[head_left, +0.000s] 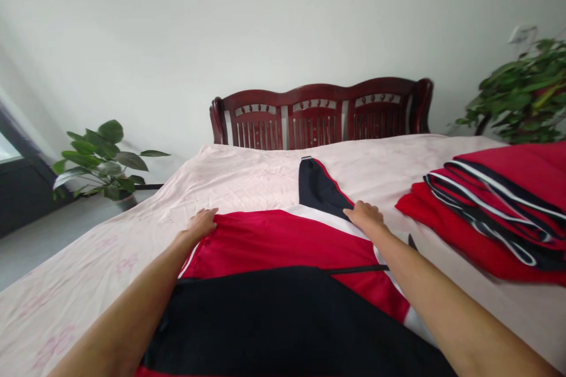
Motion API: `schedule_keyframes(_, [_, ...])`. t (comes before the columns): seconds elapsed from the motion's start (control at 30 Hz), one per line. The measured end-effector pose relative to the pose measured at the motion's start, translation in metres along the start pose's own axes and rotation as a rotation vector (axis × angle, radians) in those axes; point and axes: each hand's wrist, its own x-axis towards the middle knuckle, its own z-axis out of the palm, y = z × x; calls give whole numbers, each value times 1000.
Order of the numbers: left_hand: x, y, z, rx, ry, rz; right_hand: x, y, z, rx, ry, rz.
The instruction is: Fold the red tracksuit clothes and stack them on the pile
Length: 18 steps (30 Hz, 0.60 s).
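A red, white and navy jacket (260, 241) is spread across the bed in front of me. At its left edge my left hand (203, 225) is closed, the fingertips pinching the red cloth. My right hand (365, 215) grips the jacket where a navy sleeve (316, 182) meets the white band. That sleeve points away from me, with red piping along its right side and a light-striped cuff. Dark cloth (265, 312) with a thin black strap covers the near part of the jacket; whether it is my own clothing I cannot tell.
A stack of folded red and navy clothes (495, 212) with white piping lies on the right. Beneath everything is a pale pink bedsheet (252, 179). The dark wooden headboard (318, 112) stands at the far end. Potted plants (106, 159) flank the bed.
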Motion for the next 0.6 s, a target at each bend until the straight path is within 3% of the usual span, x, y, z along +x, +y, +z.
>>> schedule_keyframes(0.2, [20,-8,2,-20,-103,70,23,1,3,108,-28,97])
schedule_keyframes(0.33, [23,-4,-8,11,-95,91,31,8,3,269,19,44])
schedule_keyframes(0.43, [9,0,-16,38,10,101,31,17,-1,443,50,-60])
schedule_keyframes(0.6, [-44,-3,-16,61,230,159,19,45,-9,692,71,-141])
